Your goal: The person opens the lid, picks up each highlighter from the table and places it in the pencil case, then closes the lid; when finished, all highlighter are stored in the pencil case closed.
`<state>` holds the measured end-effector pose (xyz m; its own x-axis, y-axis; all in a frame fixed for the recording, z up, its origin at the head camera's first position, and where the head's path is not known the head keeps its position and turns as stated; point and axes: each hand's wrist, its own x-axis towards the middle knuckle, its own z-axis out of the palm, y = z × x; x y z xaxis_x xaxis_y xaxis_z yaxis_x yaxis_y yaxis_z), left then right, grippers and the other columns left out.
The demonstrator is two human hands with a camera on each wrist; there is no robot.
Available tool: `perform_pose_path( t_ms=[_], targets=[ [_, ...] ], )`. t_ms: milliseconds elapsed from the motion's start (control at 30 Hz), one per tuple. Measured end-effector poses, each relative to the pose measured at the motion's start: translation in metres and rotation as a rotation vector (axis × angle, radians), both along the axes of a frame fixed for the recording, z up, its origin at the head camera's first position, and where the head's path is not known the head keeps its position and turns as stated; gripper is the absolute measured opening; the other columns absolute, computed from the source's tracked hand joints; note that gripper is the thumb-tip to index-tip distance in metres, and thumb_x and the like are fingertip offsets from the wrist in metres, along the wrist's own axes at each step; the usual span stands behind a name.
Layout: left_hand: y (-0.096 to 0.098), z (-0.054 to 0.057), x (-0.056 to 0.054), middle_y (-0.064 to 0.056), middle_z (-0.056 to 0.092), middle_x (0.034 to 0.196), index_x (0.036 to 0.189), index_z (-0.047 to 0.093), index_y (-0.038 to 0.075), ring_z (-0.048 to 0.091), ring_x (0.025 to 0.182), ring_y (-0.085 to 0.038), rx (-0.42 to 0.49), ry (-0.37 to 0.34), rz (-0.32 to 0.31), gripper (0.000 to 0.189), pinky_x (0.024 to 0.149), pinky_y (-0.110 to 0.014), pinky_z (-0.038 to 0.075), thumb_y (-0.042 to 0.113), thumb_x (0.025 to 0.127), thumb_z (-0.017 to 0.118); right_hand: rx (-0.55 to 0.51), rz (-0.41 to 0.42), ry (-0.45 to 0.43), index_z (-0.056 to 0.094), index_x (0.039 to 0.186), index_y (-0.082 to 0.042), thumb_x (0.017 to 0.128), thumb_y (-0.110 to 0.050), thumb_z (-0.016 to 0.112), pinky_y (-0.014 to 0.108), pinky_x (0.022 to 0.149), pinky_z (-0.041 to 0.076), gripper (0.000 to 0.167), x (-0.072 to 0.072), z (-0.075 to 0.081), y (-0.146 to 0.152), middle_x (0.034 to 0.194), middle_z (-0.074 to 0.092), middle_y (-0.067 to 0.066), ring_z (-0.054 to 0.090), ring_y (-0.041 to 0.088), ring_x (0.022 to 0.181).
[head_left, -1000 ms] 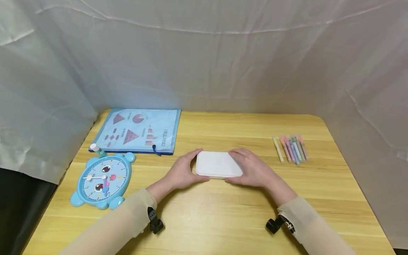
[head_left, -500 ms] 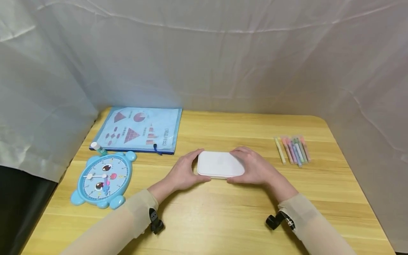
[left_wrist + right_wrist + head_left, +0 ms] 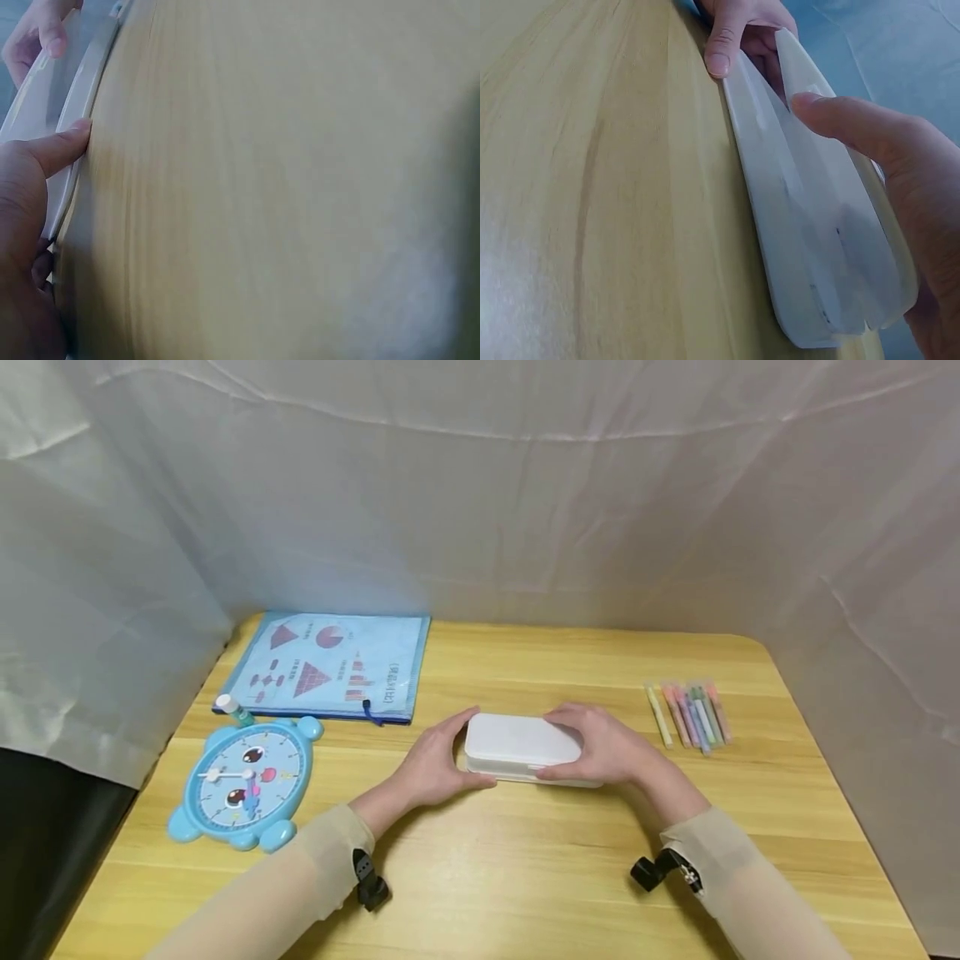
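Note:
A white pencil case (image 3: 510, 742) lies on the table in front of me, its lid (image 3: 859, 217) tilted up from the base (image 3: 761, 172) at the right end. Between lid and base a gap shows in the right wrist view. My left hand (image 3: 431, 766) grips the case's left end, thumb along the near edge of the base and fingers behind. With my right hand (image 3: 603, 747) I hold the lid, thumb at its near edge and fingers over the far side. In the left wrist view the base's edge (image 3: 88, 75) runs past the left thumb.
To the left lies a blue bear-shaped toy clock (image 3: 247, 785), with a small white-capped bottle (image 3: 234, 710) behind it. A blue zip document bag (image 3: 326, 664) lies at the back left. Several pastel pens (image 3: 693, 714) lie on the right of the wooden table (image 3: 495, 868).
The right hand has lifted the lid's right side, so the base now shows beneath it. My left hand keeps its hold on the left end.

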<state>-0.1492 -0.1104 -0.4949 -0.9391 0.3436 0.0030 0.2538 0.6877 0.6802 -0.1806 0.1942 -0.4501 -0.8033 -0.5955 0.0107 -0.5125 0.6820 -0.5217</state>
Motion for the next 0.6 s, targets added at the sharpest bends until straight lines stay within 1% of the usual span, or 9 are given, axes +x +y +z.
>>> perform_pose_path(
  t_ms=[133,200,267,367,433,500,600],
  targets=[
    [0.0,0.0,0.001,-0.01,0.049,0.161,0.167,0.035,0.016,0.046,0.146,-0.031,-0.001,-0.004,0.016,0.121,0.119,-0.048,0.038,0.055,0.07,0.097,-0.014,-0.005,0.03,0.067,0.141,-0.006,0.073,-0.07,0.088,0.051,0.098,0.056,0.095,0.003,0.003,0.004,0.142,0.066,0.014,0.065,0.031,0.121],
    [0.0,0.0,0.001,-0.01,0.05,0.16,0.167,0.036,0.017,0.047,0.145,-0.031,0.001,-0.002,0.02,0.121,0.119,-0.049,0.038,0.054,0.07,0.097,-0.032,0.009,0.059,0.068,0.14,-0.006,0.075,-0.067,0.088,0.054,0.1,0.056,0.091,0.004,0.005,0.006,0.142,0.066,0.014,0.065,0.033,0.124],
    [0.0,0.0,0.001,-0.01,0.05,0.16,0.167,0.036,0.017,0.047,0.145,-0.031,0.004,0.0,0.02,0.121,0.119,-0.05,0.038,0.054,0.07,0.098,-0.059,0.042,0.102,0.07,0.137,-0.005,0.077,-0.061,0.09,0.053,0.1,0.056,0.085,0.004,0.008,0.009,0.14,0.067,0.014,0.066,0.033,0.123],
    [0.0,0.0,0.001,-0.01,0.049,0.16,0.167,0.033,0.015,0.046,0.146,-0.032,0.003,-0.002,0.014,0.123,0.119,-0.051,0.037,0.055,0.07,0.097,-0.133,0.092,0.192,0.074,0.13,-0.002,0.078,-0.047,0.094,0.051,0.099,0.057,0.071,0.003,0.01,0.014,0.133,0.071,0.013,0.069,0.033,0.12],
    [0.001,0.0,0.001,-0.011,0.048,0.161,0.168,0.031,0.015,0.045,0.147,-0.033,0.001,-0.01,0.015,0.125,0.12,-0.052,0.036,0.055,0.069,0.097,-0.208,0.125,0.253,0.076,0.124,0.0,0.076,-0.034,0.097,0.051,0.099,0.057,0.062,0.002,0.01,0.017,0.128,0.074,0.014,0.071,0.033,0.116],
    [0.001,-0.001,0.001,-0.012,0.047,0.162,0.169,0.03,0.015,0.044,0.147,-0.034,-0.001,-0.017,0.019,0.127,0.12,-0.053,0.035,0.055,0.069,0.097,-0.28,0.142,0.309,0.078,0.12,0.0,0.074,-0.025,0.099,0.05,0.097,0.058,0.056,0.001,0.011,0.02,0.123,0.076,0.013,0.072,0.032,0.113],
    [0.001,0.0,0.002,-0.013,0.045,0.163,0.169,0.028,0.015,0.043,0.148,-0.036,-0.003,-0.023,0.023,0.129,0.121,-0.053,0.034,0.055,0.069,0.097,-0.376,0.164,0.359,0.079,0.116,-0.001,0.073,-0.014,0.099,0.042,0.097,0.059,0.049,-0.001,0.011,0.023,0.118,0.077,0.013,0.074,0.032,0.108]
  ],
)
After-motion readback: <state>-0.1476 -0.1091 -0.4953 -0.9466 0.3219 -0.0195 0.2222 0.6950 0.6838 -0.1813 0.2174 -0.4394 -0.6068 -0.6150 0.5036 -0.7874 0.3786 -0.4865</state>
